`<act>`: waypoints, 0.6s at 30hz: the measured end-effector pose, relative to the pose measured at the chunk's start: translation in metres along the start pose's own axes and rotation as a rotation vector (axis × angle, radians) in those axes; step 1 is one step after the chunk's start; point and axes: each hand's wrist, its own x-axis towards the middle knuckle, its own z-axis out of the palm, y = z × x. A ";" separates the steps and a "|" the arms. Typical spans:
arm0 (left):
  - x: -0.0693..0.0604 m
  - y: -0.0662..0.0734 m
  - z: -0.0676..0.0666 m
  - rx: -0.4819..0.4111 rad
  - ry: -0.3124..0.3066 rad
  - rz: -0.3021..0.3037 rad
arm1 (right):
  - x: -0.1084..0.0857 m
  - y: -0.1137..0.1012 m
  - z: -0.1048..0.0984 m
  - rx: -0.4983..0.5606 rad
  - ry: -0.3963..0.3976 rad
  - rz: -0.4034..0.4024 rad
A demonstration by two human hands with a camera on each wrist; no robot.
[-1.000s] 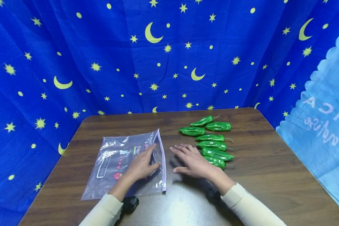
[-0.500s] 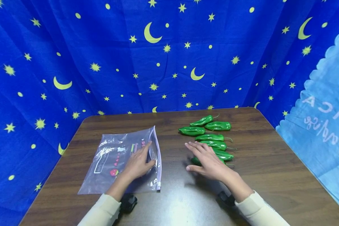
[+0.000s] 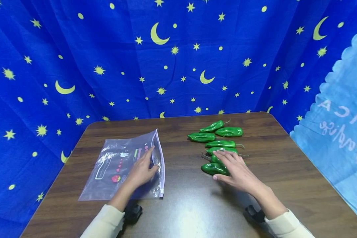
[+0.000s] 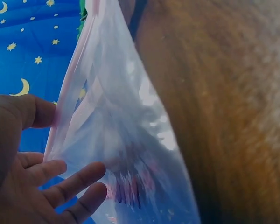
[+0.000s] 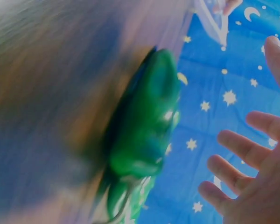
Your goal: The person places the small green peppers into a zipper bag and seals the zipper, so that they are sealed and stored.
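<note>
My left hand [image 3: 142, 168] rests on a clear zip bag [image 3: 114, 158] with small printed pictures, fingers extended near its lilac zip edge [image 3: 160, 158]. In the left wrist view the thumb [image 4: 39, 112] touches that edge and the fingers are spread against the plastic. My right hand [image 3: 238, 172] reaches over the nearest green peppers, fingers spread and gripping nothing. It partly hides them in the head view. The front green pepper [image 3: 215, 169] lies by its thumb. The right wrist view shows a blurred pepper [image 5: 142, 116] apart from the fingers.
Several more green peppers lie behind in a loose column, among them a long pepper [image 3: 221, 143] and a far one [image 3: 212, 126]. A brown wooden table [image 3: 184, 198] carries everything. Blue star-patterned cloth [image 3: 178, 59] hangs behind it.
My left hand and the zip bag have slid left together across the table. The right hand has moved right, from the gap beside the bag to over the near peppers.
</note>
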 end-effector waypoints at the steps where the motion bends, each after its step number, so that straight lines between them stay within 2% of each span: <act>1: 0.000 0.000 -0.001 -0.001 0.003 -0.003 | -0.002 0.003 0.000 -0.012 0.009 -0.002; 9: 0.001 0.001 -0.007 -0.008 0.028 -0.027 | -0.018 0.024 0.000 -0.054 0.075 0.015; 18: 0.003 0.004 -0.010 -0.027 0.070 -0.010 | -0.027 0.034 0.001 -0.053 0.063 0.078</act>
